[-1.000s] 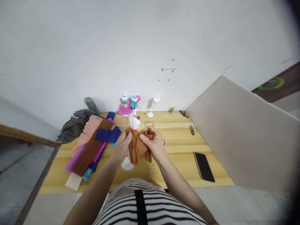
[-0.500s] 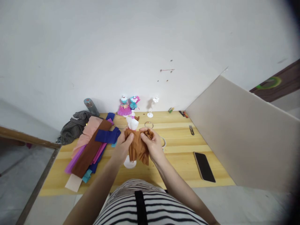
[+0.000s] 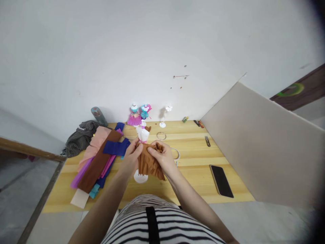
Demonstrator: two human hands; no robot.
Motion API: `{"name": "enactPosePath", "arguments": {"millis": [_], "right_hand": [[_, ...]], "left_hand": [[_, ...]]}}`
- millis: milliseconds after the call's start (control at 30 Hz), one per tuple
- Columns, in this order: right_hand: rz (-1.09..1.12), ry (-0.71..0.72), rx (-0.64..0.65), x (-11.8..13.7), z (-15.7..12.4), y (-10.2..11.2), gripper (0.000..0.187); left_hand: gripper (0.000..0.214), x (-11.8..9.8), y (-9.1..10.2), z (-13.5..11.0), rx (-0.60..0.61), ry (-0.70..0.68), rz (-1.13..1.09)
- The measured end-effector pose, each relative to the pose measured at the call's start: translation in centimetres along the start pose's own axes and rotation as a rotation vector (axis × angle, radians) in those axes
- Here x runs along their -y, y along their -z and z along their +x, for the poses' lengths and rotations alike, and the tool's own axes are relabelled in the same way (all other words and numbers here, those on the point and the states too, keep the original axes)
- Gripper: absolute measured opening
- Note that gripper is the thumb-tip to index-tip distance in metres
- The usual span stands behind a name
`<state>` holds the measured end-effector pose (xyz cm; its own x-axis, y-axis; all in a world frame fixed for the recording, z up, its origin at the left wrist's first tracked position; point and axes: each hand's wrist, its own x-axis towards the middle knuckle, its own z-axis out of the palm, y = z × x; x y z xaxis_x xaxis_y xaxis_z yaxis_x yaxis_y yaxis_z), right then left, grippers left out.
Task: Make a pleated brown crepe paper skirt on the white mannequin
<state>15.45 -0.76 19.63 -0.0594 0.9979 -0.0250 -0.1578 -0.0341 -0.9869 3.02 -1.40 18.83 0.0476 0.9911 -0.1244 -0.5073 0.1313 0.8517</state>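
Both hands pinch a gathered piece of brown crepe paper (image 3: 149, 164) against a small white doll mannequin (image 3: 143, 134) standing on a round white base (image 3: 140, 177). My left hand (image 3: 130, 159) grips the paper's left edge at the mannequin's waist. My right hand (image 3: 164, 156) holds the bunched right part of the paper. The paper hangs down like a skirt over the stand.
A stack of coloured paper strips (image 3: 98, 159) lies left on the wooden table (image 3: 193, 159), beside striped cloth (image 3: 80, 135) and a bottle (image 3: 98, 115). Dressed mannequins (image 3: 138, 114), a bare stand (image 3: 165, 117), rings (image 3: 161, 135), snips (image 3: 207, 140) and a phone (image 3: 221, 180) lie around. A board (image 3: 266, 145) leans right.
The hands have drawn closer together and the brown paper is gathered tighter around the mannequin's waist. The mannequin has shifted slightly left and away from me.
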Motion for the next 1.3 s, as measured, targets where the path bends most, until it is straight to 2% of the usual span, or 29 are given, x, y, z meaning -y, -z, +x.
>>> {"name": "enactPosePath", "arguments": {"millis": [433,667,833,1300], "right_hand": [[0.003,0.043,-0.079,0.1,0.4,-0.8,0.021],[0.001,0.078,-0.162,0.0,0.3,-0.9,0.018],[0.015,0.084,-0.172,-0.1,0.2,-0.8,0.015],[0.066,0.066,-0.184,-0.1,0.1,-1.0,0.011]], "left_hand": [[0.033,-0.1,-0.1,0.0,0.003,-0.056,0.117],[0.031,-0.1,-0.1,0.0,0.031,-0.043,0.059],[0.027,-0.5,-0.8,-0.2,0.049,-0.042,0.017],[0.035,-0.8,-0.9,-0.2,0.016,-0.028,0.008]]}}
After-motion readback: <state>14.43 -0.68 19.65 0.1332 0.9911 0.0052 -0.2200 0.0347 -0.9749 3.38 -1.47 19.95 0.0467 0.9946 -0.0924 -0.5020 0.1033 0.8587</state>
